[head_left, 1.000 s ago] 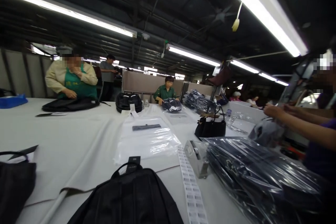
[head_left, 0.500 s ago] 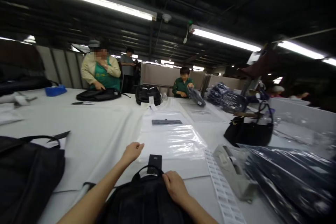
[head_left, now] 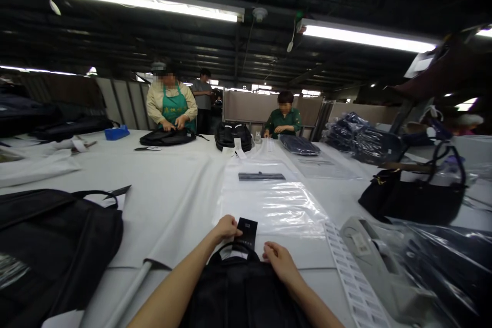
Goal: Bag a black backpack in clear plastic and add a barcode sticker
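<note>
A black backpack (head_left: 246, 292) lies in front of me, its top carry loop pointing away. From beside that loop a black hang tag (head_left: 247, 233) with small pale print stands out over the table. My left hand (head_left: 227, 229) is closed at the tag's left edge, thumb and finger pinching it. To the right of the tag, my right hand (head_left: 280, 262) hovers by the backpack's top edge, fingers loosely bent and holding nothing visible. Just beyond both hands, a clear plastic bag (head_left: 269, 200) is spread flat with a dark strip on it.
Another black backpack (head_left: 57, 246) lies at left. On the right are a label strip (head_left: 355, 277), a grey tape dispenser (head_left: 380, 261), a plastic-wrapped dark bag (head_left: 453, 256) and a black handbag (head_left: 415, 195). Two co-workers sit or stand across the white table (head_left: 154, 174).
My left hand has come to the tag and pinched it. My right hand has let go of the carry loop. The view has turned left; the far right co-worker's wrapped bag now lies flat.
</note>
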The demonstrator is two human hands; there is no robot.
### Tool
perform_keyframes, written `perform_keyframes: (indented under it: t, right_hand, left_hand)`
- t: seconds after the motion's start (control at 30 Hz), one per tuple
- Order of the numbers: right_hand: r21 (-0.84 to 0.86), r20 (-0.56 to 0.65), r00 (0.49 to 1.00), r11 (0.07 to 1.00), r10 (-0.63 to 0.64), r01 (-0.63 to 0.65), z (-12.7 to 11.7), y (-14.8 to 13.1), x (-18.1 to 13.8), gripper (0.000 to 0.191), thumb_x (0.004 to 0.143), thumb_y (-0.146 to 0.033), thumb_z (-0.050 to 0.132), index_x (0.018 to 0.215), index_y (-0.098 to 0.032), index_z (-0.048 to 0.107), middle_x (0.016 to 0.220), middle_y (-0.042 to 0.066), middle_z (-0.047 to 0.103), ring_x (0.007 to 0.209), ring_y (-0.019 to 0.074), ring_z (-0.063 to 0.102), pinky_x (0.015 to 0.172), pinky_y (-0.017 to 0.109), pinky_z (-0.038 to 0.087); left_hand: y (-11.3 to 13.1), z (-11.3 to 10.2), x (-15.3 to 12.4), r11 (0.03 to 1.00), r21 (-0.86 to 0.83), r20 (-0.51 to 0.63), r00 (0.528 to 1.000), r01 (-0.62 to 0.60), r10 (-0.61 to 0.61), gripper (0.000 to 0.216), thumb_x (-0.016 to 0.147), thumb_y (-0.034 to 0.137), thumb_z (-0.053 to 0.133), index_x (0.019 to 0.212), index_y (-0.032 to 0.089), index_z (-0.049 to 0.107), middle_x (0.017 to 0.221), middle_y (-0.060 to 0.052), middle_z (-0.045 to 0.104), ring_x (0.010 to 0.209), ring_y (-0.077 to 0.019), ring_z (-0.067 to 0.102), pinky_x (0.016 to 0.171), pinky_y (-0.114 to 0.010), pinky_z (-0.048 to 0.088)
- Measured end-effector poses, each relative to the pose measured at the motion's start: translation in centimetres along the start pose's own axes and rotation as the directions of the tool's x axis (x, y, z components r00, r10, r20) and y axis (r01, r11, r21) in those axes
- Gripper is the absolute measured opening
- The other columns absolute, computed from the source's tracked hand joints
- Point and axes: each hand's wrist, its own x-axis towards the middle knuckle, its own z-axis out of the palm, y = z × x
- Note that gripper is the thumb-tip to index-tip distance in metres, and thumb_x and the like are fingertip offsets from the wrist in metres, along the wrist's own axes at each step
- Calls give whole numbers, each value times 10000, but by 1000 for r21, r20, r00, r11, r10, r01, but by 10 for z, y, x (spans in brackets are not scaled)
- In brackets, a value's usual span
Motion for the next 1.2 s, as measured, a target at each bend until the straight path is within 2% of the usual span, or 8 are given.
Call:
perform_keyframes:
  t: [0.13, 0.3, 0.37, 0.57, 0.73, 0.93, 1.03, 1.2]
  right_hand:
    - [73, 38, 999, 997, 27, -29, -6, -15, 17, 695, 783, -470, 535, 1313, -66, 334, 979, 136, 621, 787, 187, 623, 643, 278, 463]
    - [183, 426, 901, 983, -80, 1, -5, -45, 20, 661, 715, -647, 567, 1164, -162, 535, 790, 31, 637, 623, 111, 543, 545, 210, 383]
    - [134, 465, 880, 990, -92, 33, -1, -49, 21, 649, 713, -700, 515, 1066, -160, 593, 706, 6, 607, 520, 79, 461, 475, 190, 317]
    - [0, 413, 907, 996, -76, 84, 15, -39, 37, 597, 728, -688, 481, 903, -142, 647, 587, -19, 530, 473, 83, 408, 465, 209, 321]
    - [-155, 142, 961, 953, -238, 259, 9, -40, 48, 421, 805, -545, 460, 725, -153, 589, 680, 24, 549, 660, 153, 502, 599, 258, 377]
    - [-301, 64, 899, 850, -434, 432, -17, -72, 35, 290, 900, -414, 355, 748, -213, 498, 635, -8, 538, 587, 148, 503, 558, 244, 339]
    - [-496, 87, 838, 706, -538, 505, -26, -86, 28, 314, 936, -393, 304, 795, -208, 515, 628, 5, 556, 562, 154, 508, 545, 249, 303]
    - [-840, 165, 615, 217, -771, 498, -45, -101, 34, 503, 961, -428, 248, 691, -162, 578, 613, 74, 580, 575, 171, 502, 561, 287, 254]
  left_hand:
    - [23, -28, -10, 942, -255, -46, 975, -220, 215, 192, 793, 274, 615, 773, 171, 455, 575, 70, 480, 495, -76, 466, 459, -185, 363]
    - [48, -56, -28, 807, -447, -119, 920, -386, 374, 318, 697, 379, 628, 748, 203, 368, 598, 54, 531, 556, -102, 517, 486, -194, 383]
    - [51, -59, -34, 779, -478, -140, 911, -405, 388, 337, 670, 389, 645, 743, 200, 376, 585, 52, 531, 542, -101, 509, 479, -192, 376]
    - [50, -58, -40, 759, -519, -186, 919, -393, 349, 345, 652, 403, 655, 729, 199, 389, 575, 47, 535, 529, -106, 501, 472, -194, 356]
    - [45, -68, -42, 764, -530, -235, 929, -368, 285, 371, 619, 415, 683, 839, 181, 498, 678, 4, 606, 619, -127, 545, 547, -213, 380]
    - [33, -65, -24, 800, -560, -306, 951, -213, 39, 669, 692, 420, 639, 1230, 168, 332, 746, -23, 585, 575, -134, 549, 576, -263, 427]
    - [30, -59, -23, 839, -498, -346, 937, -221, 41, 671, 709, 383, 648, 1269, 201, 326, 889, -75, 590, 724, -185, 584, 658, -307, 449]
    - [34, -54, -52, 850, -413, -215, 942, -326, 257, 356, 750, 468, 599, 977, 193, 617, 976, -86, 606, 909, -226, 561, 746, -298, 438]
